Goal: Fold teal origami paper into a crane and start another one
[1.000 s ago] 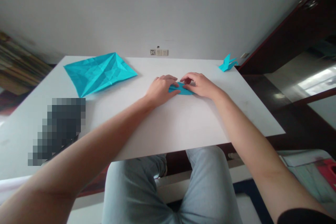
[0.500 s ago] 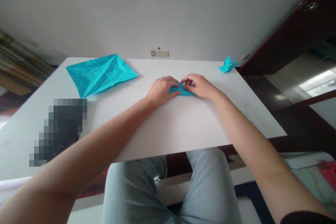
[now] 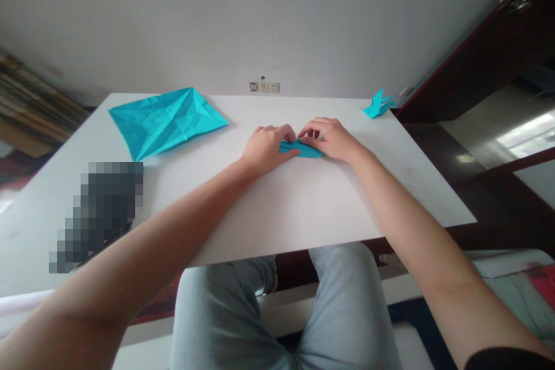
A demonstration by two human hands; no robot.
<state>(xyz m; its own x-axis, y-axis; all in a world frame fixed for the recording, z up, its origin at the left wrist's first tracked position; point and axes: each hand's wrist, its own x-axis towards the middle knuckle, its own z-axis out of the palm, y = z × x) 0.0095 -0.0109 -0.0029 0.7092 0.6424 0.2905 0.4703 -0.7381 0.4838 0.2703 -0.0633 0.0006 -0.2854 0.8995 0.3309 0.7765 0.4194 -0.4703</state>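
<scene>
A small piece of folded blue paper (image 3: 309, 150) lies on the white table between my two hands. My left hand (image 3: 269, 147) is closed on its left end, the thumb along the near edge and the fingers curled over the far side. My right hand (image 3: 328, 137) grips the right part, with thumb and fingertips pressed near the upper edge. Both hands cover the ends of the paper, so its full outline is hidden.
A large creased blue sheet (image 3: 171, 121) lies at the back left of the white table (image 3: 269, 214). An origami crane (image 3: 376, 105) stands at the back right corner. A blurred-out dark object (image 3: 104, 208) is at the left. Wall sockets (image 3: 263, 87) sit behind the table.
The fingers of both hands have shifted slightly on the folded paper, and the left fingers are more curled. The large sheet and the crane have stayed in place.
</scene>
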